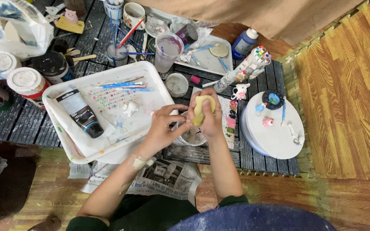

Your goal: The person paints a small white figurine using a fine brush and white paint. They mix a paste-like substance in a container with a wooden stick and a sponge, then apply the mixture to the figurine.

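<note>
My right hand [213, 117] grips a pale yellow lump [201, 108], thumb pressed on its top. My left hand [164, 126] reaches in from the left, its fingertips touching the lump's lower side. Both hands hover over a white bowl [192, 137] with greyish contents on the dark slatted mat [31, 119]. A paint-stained palette sheet [230, 117] lies just right of my right hand.
Left is a white tray [65, 92] holding a black-and-white paint tube [81, 113], brushes and a small white figurine [130, 108]. Right is a round white board [279, 132] with small painted figures. Cups, jars, bottles and brushes crowd the back. Newspaper [159, 177] lies near me.
</note>
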